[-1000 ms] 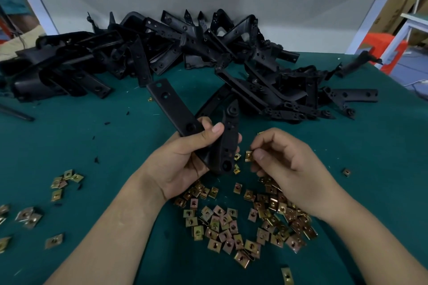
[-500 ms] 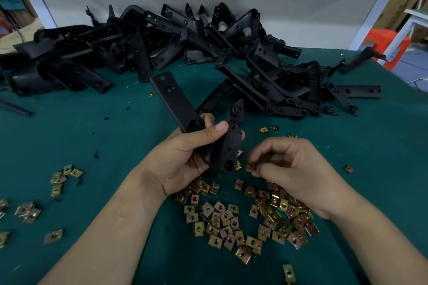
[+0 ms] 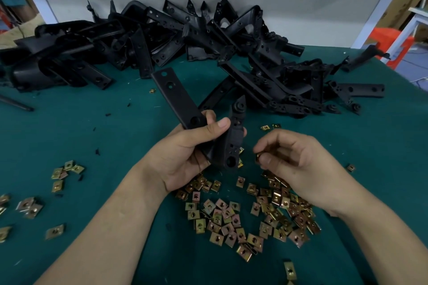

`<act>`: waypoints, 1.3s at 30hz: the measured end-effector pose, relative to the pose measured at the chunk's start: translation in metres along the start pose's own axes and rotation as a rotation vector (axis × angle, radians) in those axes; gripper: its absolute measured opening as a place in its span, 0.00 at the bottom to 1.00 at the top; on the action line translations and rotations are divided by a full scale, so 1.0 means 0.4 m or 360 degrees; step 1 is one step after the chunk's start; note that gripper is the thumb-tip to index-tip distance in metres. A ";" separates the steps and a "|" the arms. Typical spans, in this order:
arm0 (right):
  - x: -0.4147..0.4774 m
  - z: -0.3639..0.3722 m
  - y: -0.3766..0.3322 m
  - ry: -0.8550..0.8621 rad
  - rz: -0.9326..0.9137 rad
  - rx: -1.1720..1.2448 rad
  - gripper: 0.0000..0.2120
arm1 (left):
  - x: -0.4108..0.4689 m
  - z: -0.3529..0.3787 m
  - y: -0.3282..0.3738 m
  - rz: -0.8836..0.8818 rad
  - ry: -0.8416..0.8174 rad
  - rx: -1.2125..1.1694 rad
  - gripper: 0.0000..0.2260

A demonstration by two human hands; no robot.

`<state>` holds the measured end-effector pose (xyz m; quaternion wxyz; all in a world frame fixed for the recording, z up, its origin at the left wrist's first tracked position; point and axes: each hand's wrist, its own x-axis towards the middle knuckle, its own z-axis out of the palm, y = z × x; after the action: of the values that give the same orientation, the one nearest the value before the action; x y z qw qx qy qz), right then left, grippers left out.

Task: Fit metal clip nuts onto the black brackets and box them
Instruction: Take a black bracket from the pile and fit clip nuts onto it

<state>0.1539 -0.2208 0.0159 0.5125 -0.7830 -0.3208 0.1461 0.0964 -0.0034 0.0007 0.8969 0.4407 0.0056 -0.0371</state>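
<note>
two hands at work over the green table mat (image 3: 88, 127), one bracket between them. risks from here: the clip nut (image 3: 259, 156) is small and only pinched at the fingertips of the right hand (image 3: 298, 166), so a slip on the approach would drop it among the loose clip nuts (image 3: 231, 217) lying below and cost a re-pick. if it meets the bracket edge skewed, or with its open side turned the wrong way, it would likely jam or seat off the hole. the held black bracket (image 3: 178, 99) is gripped only at its bend with both arms sticking out, so a hard push from the nut could twist it in the palm. grip: left hand (image 3: 185, 155) wrapped round the bend, thumb across the front, fingers curled behind. the long flat arm points up and away, and the shorter arm with its holes faces the right hand. right hand curled, thumb and forefinger closed on one clip nut, just beside the bracket's lower end and apparently not touching it. nut orientation too small to read. heap of black brackets (image 3: 208, 37) along the far side of the mat, and a smaller scatter of nuts (image 3: 64, 171) off to the left. no box in view.
</note>
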 end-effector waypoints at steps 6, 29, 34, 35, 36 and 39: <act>0.000 -0.005 -0.004 -0.0100 -0.0037 -0.0101 0.07 | 0.003 -0.003 0.000 0.0007 -0.0021 0.0010 0.12; -0.003 0.035 -0.016 0.0125 -0.0031 0.0353 0.08 | 0.012 -0.018 -0.003 0.0014 -0.0056 0.0027 0.13; -0.001 0.032 -0.011 0.0056 0.0136 0.0697 0.14 | 0.014 -0.020 -0.005 -0.0002 -0.0077 0.0025 0.13; -0.001 0.030 -0.010 0.0055 0.0153 0.0691 0.14 | 0.014 -0.021 -0.005 -0.0004 -0.0068 0.0020 0.13; -0.001 0.028 -0.010 0.0055 0.0161 0.0672 0.13 | 0.014 -0.022 -0.005 -0.0005 -0.0061 0.0017 0.13; -0.001 0.027 -0.011 0.0050 0.0144 0.0594 0.11 | 0.014 -0.023 -0.006 -0.0004 -0.0071 0.0019 0.13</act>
<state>0.1461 -0.2124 0.0151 0.6465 -0.6902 -0.2446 0.2138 0.1022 0.0019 -0.0071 0.8942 0.4449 -0.0140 -0.0479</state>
